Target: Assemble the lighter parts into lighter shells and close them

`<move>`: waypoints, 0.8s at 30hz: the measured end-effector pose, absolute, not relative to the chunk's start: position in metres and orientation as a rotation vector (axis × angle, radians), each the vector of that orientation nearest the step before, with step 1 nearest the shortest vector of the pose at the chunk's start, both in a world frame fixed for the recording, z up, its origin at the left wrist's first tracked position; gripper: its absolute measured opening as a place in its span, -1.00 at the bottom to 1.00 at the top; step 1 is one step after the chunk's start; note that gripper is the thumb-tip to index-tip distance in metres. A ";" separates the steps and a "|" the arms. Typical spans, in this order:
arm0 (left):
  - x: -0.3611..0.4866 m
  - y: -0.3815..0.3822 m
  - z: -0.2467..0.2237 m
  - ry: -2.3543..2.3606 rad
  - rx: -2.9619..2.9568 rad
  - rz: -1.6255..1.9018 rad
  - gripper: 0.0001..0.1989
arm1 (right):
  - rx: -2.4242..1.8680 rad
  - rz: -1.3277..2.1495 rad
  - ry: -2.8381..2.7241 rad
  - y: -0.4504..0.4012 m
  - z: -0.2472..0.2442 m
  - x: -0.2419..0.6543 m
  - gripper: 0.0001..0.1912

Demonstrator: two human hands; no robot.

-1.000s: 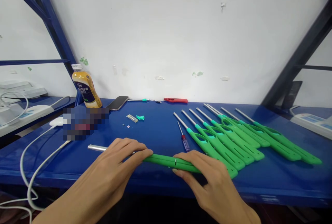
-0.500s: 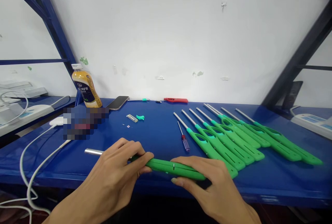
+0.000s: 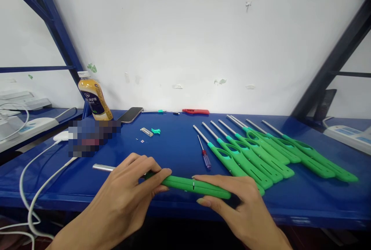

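Observation:
Between my hands, level above the table's front edge, is a green long-necked lighter with its metal tube pointing left. My left hand is closed round its front part, covering the trigger area. My right hand pinches the handle's rear end between thumb and fingers. A small slot shows on the handle's narrow edge. Just beyond my right hand lie several more green lighters, side by side with their tubes pointing away. A small screwdriver with a clear purple-red handle rests left of them.
On the blue table are a clear plastic piece and a teal trigger piece. At the back are a red lighter shell and a phone. A juice bottle and white cables are at the left.
My right thumb has shifted slightly to the right along the lighter's handle, and the handle has turned a little. Both hands still hold it. The whole view has shifted slightly.

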State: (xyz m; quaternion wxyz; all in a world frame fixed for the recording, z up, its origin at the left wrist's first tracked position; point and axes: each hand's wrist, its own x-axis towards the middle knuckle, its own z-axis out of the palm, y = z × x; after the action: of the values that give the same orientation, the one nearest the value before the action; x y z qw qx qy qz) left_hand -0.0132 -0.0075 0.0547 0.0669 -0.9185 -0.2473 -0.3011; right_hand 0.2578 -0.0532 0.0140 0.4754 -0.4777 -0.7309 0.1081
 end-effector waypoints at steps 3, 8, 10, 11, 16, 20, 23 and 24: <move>-0.014 -0.007 0.054 -0.753 -2.749 -0.958 -0.61 | -1.173 0.336 -1.782 -0.054 0.017 0.261 -0.66; -0.014 -0.005 0.054 -0.733 -2.761 -0.982 -0.61 | -1.133 0.468 -1.750 -0.055 0.021 0.265 -0.70; -0.015 -0.004 0.053 -0.724 -2.758 -0.987 -0.61 | -1.131 0.463 -1.731 -0.055 0.022 0.264 -0.74; -0.016 -0.004 0.053 -0.728 -2.758 -0.985 -0.61 | -1.127 0.460 -1.728 -0.055 0.022 0.264 -0.75; -0.016 -0.005 0.050 -0.742 -2.734 -0.990 -0.60 | -1.084 0.518 -1.684 -0.055 0.023 0.263 -0.79; -0.012 -0.010 0.049 -0.723 -2.682 -0.929 -0.56 | -0.973 0.796 -1.541 -0.054 0.027 0.260 -0.78; -0.009 -0.014 0.050 -0.651 -2.578 -0.755 -0.53 | -0.900 1.033 -1.385 -0.053 0.026 0.257 -0.70; -0.009 -0.015 0.050 -0.625 -2.529 -0.711 -0.52 | -0.896 1.100 -1.348 -0.053 0.024 0.256 -0.66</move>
State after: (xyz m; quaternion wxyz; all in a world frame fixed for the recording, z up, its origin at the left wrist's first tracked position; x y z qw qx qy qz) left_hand -0.0086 -0.0152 0.0496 0.2189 -0.9138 -0.2259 -0.2571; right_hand 0.2564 -0.0531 0.0243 0.5582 -0.3798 -0.5716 0.4663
